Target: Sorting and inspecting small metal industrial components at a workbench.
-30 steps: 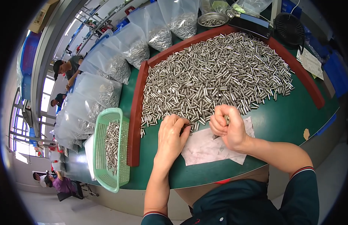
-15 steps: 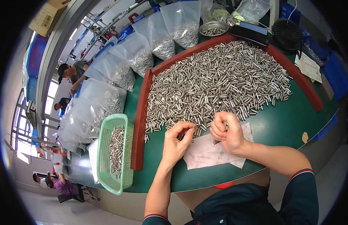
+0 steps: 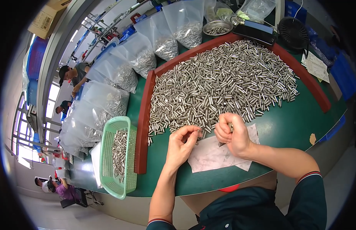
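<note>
A wide heap of short, shiny metal pins [image 3: 220,80] covers the green table in front of me. At its near edge, the thumb and forefinger of my left hand [image 3: 181,147] pinch a metal pin, of which only a small part shows. My right hand [image 3: 236,136] is curled into a fist just to the right, with a bit of metal showing between its fingers; how many pins it holds is hidden. Beneath both hands lies a stained whitish cloth [image 3: 208,155]. A light green basket [image 3: 130,165] to the left has more pins in it.
Dark red rails [image 3: 142,134] border the heap. Clear plastic bags [image 3: 109,94] of pins line the left and far side. At the back are a metal bowl [image 3: 208,32], a phone [image 3: 254,34] and a black fan [image 3: 293,33]. A co-worker [image 3: 75,74] is at far left.
My left thumb and forefinger have closed a little more, narrowing the gap between them. My right fist stays nearly in place. Heap and basket look unchanged.
</note>
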Tool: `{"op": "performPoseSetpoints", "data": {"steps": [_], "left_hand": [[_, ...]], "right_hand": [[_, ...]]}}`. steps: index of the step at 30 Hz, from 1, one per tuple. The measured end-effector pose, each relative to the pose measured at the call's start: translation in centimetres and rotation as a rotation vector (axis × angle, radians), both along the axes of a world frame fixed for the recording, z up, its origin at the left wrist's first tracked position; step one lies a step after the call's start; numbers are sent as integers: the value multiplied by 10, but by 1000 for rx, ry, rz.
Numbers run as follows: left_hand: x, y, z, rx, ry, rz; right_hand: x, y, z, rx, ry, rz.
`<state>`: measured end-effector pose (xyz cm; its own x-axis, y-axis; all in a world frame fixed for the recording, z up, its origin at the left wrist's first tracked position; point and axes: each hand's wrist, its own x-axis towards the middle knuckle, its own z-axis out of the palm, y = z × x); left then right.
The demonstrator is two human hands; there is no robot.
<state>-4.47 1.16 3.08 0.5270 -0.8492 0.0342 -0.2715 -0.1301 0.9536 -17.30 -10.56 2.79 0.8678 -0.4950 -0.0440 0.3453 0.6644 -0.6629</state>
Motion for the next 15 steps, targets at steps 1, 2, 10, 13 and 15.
{"op": "performPoseSetpoints", "data": {"steps": [1,2,10,13,15], "left_hand": [[0,1,5,5,225,-7],[1,1,8,9,449,-14],[11,7,7,-73,913,9],[13,7,7,-64,926,-32],[14,7,6,-70,948,-48]], "right_hand": [[0,0,0,7,1,-2],[0,0,0,7,1,-1],[0,0,3,37,9,-17],[2,0,2,45,7,-11],[1,0,0,16,-3,-7]]}}
